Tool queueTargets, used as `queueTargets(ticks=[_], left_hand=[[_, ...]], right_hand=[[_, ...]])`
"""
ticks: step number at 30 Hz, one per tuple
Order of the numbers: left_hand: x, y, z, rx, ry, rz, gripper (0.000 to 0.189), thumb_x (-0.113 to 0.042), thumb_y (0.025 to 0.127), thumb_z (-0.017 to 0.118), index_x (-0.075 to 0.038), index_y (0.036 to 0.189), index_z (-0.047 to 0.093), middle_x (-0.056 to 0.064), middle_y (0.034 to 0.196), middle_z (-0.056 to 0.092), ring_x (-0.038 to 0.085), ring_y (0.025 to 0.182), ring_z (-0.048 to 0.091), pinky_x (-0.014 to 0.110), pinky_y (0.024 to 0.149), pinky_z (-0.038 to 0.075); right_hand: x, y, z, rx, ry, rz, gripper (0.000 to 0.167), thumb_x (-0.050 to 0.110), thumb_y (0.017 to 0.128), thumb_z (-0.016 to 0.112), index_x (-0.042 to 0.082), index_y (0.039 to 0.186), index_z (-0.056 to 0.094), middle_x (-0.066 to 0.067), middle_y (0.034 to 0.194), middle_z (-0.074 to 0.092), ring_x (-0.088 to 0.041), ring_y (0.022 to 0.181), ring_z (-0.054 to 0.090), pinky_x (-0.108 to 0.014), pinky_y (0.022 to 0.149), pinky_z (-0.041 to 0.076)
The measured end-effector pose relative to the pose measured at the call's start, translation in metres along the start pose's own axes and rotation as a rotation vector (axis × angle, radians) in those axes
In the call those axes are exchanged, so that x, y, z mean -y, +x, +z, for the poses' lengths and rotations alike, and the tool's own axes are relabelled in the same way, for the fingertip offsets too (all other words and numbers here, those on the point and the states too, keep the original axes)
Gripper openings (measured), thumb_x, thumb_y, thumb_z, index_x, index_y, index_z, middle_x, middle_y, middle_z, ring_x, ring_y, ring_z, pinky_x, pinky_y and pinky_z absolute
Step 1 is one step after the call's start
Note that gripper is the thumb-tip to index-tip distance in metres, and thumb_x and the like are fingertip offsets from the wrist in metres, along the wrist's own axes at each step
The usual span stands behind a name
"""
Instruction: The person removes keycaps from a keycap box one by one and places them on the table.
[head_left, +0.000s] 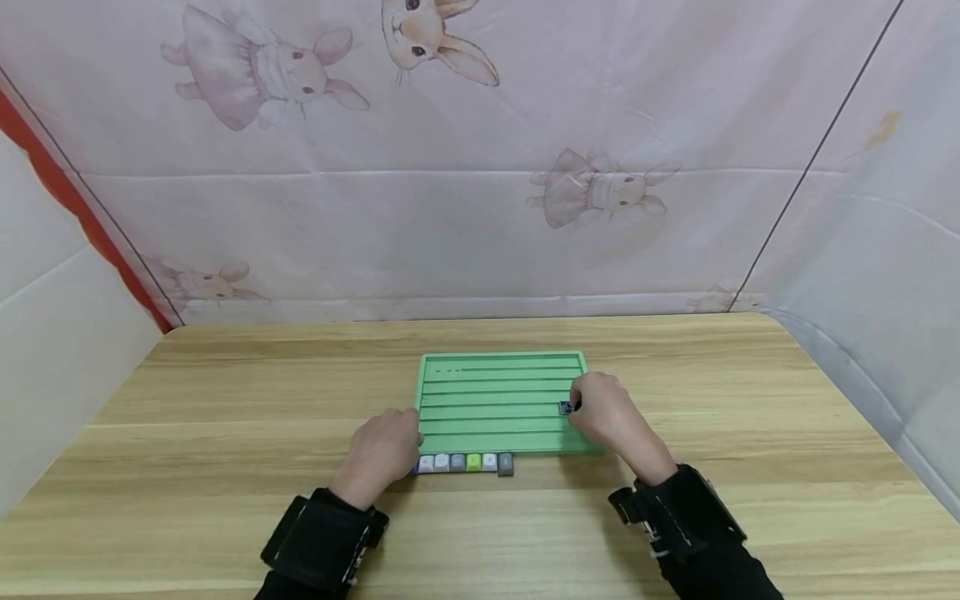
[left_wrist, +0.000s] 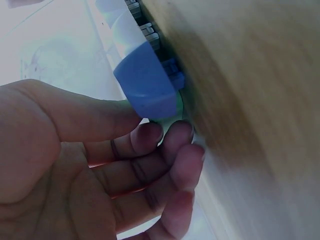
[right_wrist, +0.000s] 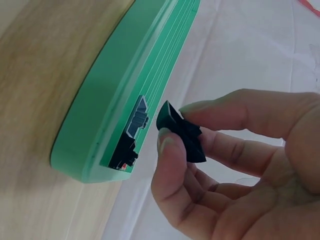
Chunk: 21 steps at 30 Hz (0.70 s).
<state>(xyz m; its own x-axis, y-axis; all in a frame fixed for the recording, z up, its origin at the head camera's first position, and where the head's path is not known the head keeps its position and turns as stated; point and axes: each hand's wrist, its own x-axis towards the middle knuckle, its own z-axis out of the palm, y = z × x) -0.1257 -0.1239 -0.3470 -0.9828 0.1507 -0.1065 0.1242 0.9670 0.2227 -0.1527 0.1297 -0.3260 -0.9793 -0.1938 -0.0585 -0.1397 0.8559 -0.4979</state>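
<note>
A green ridged tray point(head_left: 495, 400) lies on the table. My right hand point(head_left: 603, 408) pinches a small black keycap point(right_wrist: 182, 132) between thumb and index finger, just above the tray's right end. Below it, a grey keycap point(right_wrist: 138, 116) and a black keycap point(right_wrist: 122, 151) sit at the end of a tray groove. At the tray's left edge, my left hand point(head_left: 386, 442) grips the front corner with curled fingers. Its thumb tip overlaps the end of a blue keycap point(left_wrist: 147, 82) in the left wrist view.
A row of keycaps in white, grey and green point(head_left: 473, 462) lines the tray's front edge, ending in a taller grey keycap point(head_left: 506, 464). The wooden table point(head_left: 247, 400) extends on both sides. Behind it hangs a rabbit-print curtain point(head_left: 450, 242).
</note>
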Motion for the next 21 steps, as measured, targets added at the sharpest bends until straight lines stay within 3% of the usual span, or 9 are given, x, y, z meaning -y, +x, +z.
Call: queueTargets(ticks=[21], left_hand=[[0.0001, 0.0013, 0.0017, 0.020, 0.001, -0.022, 0.010, -0.006, 0.088, 0.058, 0.003, 0.084, 0.059, 0.006, 0.065, 0.049, 0.017, 0.054, 0.046, 0.026, 0.045, 0.037]], right_hand=[[0.0033, -0.0017, 0.0036, -0.021, -0.021, -0.052, 0.009, -0.008, 0.074, 0.059, -0.002, 0.075, 0.065, -0.010, 0.076, 0.062, -0.017, 0.063, 0.052, -0.028, 0.056, 0.045]])
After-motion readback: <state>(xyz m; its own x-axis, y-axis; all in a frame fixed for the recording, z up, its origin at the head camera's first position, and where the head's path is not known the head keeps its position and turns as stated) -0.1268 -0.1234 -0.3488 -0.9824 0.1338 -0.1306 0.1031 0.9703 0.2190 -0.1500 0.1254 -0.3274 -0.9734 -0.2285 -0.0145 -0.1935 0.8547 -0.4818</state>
